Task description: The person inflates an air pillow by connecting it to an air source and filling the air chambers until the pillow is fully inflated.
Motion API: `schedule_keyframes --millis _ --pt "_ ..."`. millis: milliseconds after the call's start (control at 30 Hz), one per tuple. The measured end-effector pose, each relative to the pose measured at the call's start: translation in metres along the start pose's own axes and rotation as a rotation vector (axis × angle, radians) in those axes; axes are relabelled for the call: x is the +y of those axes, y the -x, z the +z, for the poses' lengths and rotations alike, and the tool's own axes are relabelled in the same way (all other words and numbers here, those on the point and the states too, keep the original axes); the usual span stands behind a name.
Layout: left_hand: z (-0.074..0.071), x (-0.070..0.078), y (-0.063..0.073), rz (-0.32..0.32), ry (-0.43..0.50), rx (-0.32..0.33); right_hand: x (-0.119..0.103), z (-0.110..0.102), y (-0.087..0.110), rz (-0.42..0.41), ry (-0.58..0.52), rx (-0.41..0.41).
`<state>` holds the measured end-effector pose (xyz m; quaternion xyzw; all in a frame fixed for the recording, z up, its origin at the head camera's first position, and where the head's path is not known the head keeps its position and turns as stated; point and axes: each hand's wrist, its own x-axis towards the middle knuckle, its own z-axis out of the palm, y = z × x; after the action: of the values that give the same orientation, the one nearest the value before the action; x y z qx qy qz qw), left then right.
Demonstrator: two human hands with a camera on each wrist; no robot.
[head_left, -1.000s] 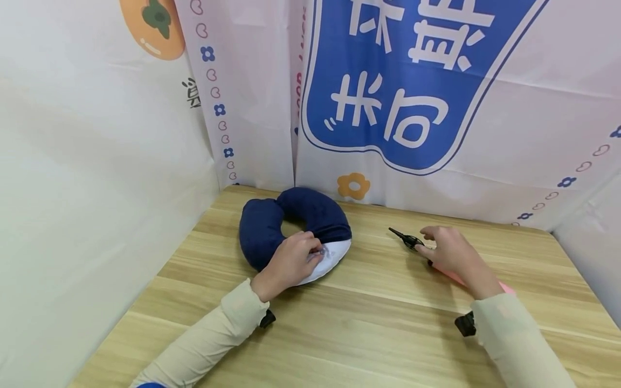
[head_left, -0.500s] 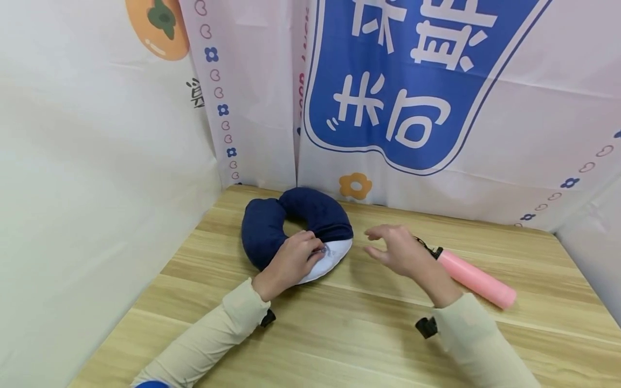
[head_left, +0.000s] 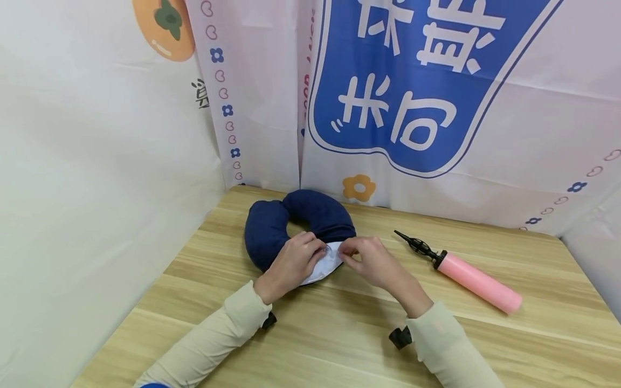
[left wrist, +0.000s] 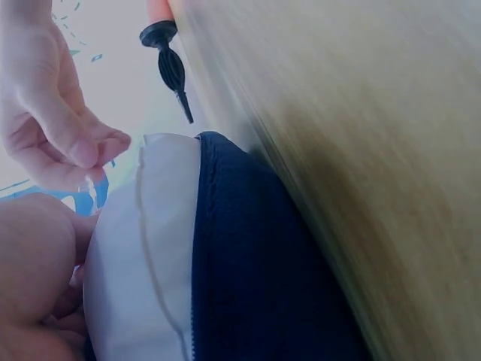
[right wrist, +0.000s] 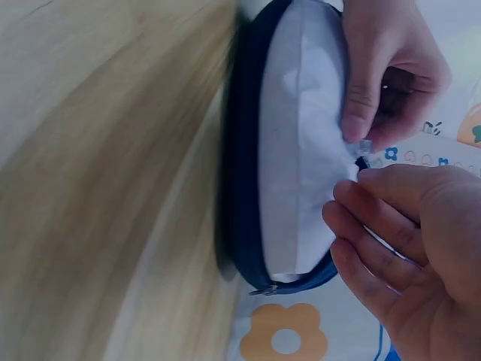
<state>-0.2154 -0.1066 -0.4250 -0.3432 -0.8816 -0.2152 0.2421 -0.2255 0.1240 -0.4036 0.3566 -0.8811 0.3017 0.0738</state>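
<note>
A navy U-shaped neck pillow (head_left: 320,213) lies on the table, its cover unzipped at the curve over a white inner (head_left: 326,265). My left hand (head_left: 293,261) pinches a small clear valve (right wrist: 364,147) on that inner. My right hand (head_left: 371,261) is just right of it, fingers loosely bent. In the right wrist view its thumb and index fingertips (right wrist: 347,192) are close together at the white inner, a little short of the valve. A zipper pull (right wrist: 263,290) sits at the end of the cover's opening.
A hand pump with a pink barrel (head_left: 480,283) and black nozzle lies on the right of the wooden table (head_left: 339,334). A printed white curtain (head_left: 262,91) stands behind, and a plain one (head_left: 97,161) borders the left.
My right hand has moved left from beside the pump to the pillow's white part, its fingers drawing closer together. My left hand stays at the valve. The pump is now fully uncovered.
</note>
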Motion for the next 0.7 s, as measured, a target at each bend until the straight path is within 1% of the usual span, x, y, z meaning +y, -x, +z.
schedule_keyframes --millis 133,267,400,567,700 --pt "0.002 0.003 0.0 0.013 -0.026 0.019 -0.004 -0.005 0.0 -0.021 0.003 -0.013" --pt "0.002 0.006 0.0 0.035 -0.085 0.043 -0.008 -0.009 -0.004 -0.036 -0.014 -0.036" --pt "0.002 0.01 -0.001 0.035 -0.125 0.047 -0.009 -0.006 -0.009 -0.013 -0.04 -0.036" --pt "0.002 0.013 -0.001 0.018 -0.111 0.041 -0.005 0.003 -0.011 0.009 -0.054 -0.015" --pt "0.001 0.013 -0.001 0.009 -0.086 0.028 -0.002 0.009 -0.01 -0.016 -0.051 0.025"
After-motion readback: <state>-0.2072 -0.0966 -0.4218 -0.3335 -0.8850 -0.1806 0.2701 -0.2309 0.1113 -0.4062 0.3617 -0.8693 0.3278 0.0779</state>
